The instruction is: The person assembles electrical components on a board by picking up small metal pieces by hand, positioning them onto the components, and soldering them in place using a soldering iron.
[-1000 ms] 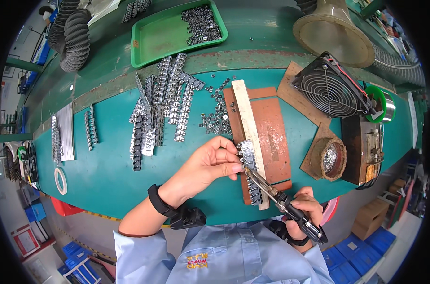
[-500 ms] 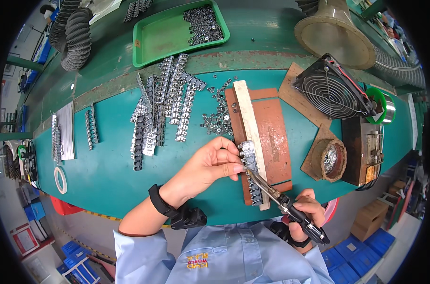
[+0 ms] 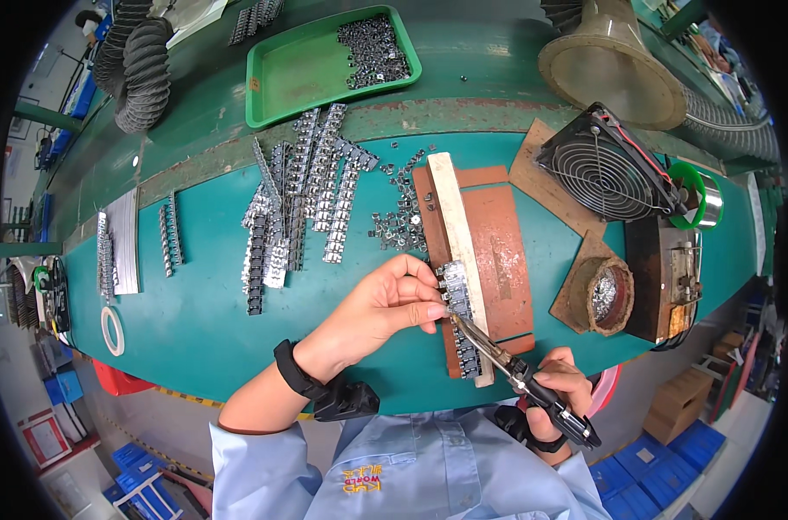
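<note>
Slightly lower in the head view than in the earlier frame sit the green tray [image 3: 292,80] and the heap of segmented strips [image 3: 341,212]; both hands have hardly shifted. At the bent fingers of the left hand [image 3: 378,302], a dark segmented strip [image 3: 457,289] lies just right of the thumb tip, along a pale wooden bar [image 3: 454,208] (whether they pinch a small piece, I cannot tell). The right hand [image 3: 562,392] has its fingers wrapped round a soldering iron [image 3: 517,374], its tip near the left thumb.

Mat [image 3: 543,299] seemingly passable short of pot [image 3: 583,290]
</note>
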`<state>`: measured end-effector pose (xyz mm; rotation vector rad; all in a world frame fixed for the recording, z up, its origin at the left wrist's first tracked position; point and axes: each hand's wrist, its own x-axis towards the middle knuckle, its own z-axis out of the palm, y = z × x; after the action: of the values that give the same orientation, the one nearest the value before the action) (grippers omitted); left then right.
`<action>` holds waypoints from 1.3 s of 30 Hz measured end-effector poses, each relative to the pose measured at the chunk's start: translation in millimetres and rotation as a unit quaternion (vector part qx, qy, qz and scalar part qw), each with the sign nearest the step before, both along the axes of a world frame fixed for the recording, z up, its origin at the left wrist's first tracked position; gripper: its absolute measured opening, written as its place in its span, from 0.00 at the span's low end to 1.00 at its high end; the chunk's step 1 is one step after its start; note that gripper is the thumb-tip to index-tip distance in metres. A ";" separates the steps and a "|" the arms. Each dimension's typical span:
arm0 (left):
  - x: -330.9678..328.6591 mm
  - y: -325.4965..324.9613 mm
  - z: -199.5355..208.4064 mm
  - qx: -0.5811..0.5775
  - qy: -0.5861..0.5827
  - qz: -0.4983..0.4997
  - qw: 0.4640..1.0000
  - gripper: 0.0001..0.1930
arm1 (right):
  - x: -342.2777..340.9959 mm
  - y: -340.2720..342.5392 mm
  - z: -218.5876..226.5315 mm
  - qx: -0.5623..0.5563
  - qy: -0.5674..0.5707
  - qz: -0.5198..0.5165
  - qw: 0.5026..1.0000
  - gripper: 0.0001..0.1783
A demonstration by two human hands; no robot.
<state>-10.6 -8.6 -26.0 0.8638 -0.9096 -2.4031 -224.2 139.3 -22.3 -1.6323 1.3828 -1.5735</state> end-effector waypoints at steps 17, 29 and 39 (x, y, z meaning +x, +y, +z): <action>0.7 1.4 3.7 -0.027 -0.020 -0.008 0.999 0.09 | 12.4 4.2 -21.7 0.018 -0.123 -0.098 0.987 0.29; 20.4 -12.9 19.0 -0.541 -0.407 0.099 0.729 0.05 | 8.5 9.1 -24.0 0.010 -0.076 -0.079 0.994 0.29; 4.6 -15.0 11.3 -0.632 -0.446 0.073 0.630 0.08 | 5.6 8.6 -24.2 0.003 -0.061 -0.062 0.996 0.28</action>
<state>-6.0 -23.7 -14.7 1.2843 -2.2507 -0.5005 -218.5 147.9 -46.5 -1.4464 1.4458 -1.7066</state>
